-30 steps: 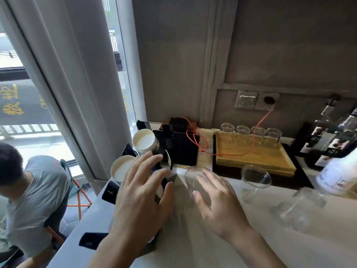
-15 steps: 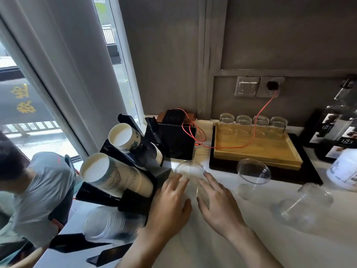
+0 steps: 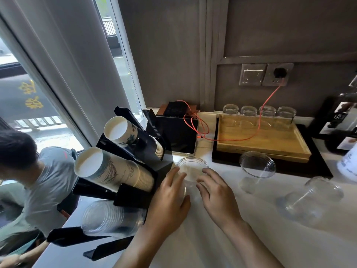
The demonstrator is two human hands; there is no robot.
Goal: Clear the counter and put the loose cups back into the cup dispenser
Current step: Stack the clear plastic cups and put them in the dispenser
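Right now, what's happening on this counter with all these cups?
A person is tidying loose cups. Both hands, left hand and right hand, close around one clear plastic cup standing by the black cup dispenser, which already holds paper cups and a stack of clear ones. Two more clear cups, one upright and one lying down, wait on the counter.

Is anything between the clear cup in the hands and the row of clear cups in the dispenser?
Nothing visible blocks it. The clear cup sits between the left hand and right hand. The clear-cup stack lies low in the dispenser, left of the left hand, its mouth facing away.
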